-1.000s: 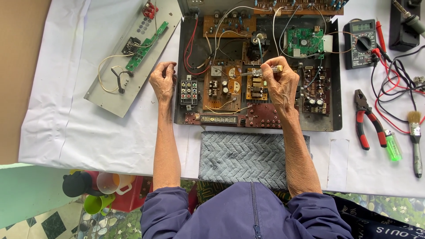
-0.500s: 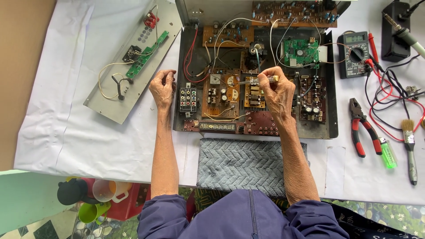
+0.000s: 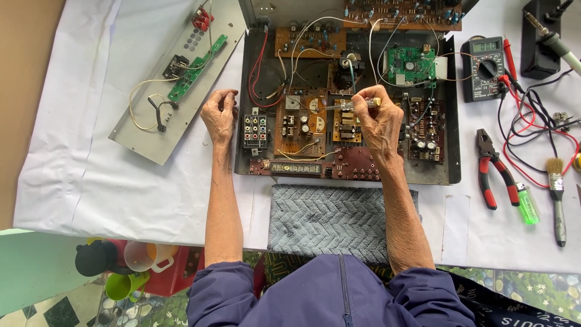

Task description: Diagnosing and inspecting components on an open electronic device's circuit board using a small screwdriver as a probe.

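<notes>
An opened electronics chassis (image 3: pixel 451 151) full of brown and green circuit boards and loose wires lies on the white-covered table. My right hand (image 3: pixel 380 121) is over its middle, shut on a thin screwdriver (image 3: pixel 354 104) held level, its shaft pointing left toward a brown board (image 3: pixel 301 124). My left hand (image 3: pixel 220 114) is curled with its fingers closed, resting at the chassis's left edge beside a block of sockets (image 3: pixel 255 129); whether it pinches anything I cannot tell.
A grey metal panel (image 3: pixel 151 136) with a green board lies at the left. A multimeter (image 3: pixel 483 66), red-handled pliers (image 3: pixel 491 169), a green lighter (image 3: pixel 527 206), a brush (image 3: pixel 556 194) and a soldering iron (image 3: pixel 554 39) are at the right. A grey towel (image 3: pixel 330 221) lies at the front.
The view has shifted down slightly, so everything sits lower in frame. My right hand has turned the screwdriver more level; my left hand stays at the chassis edge.
</notes>
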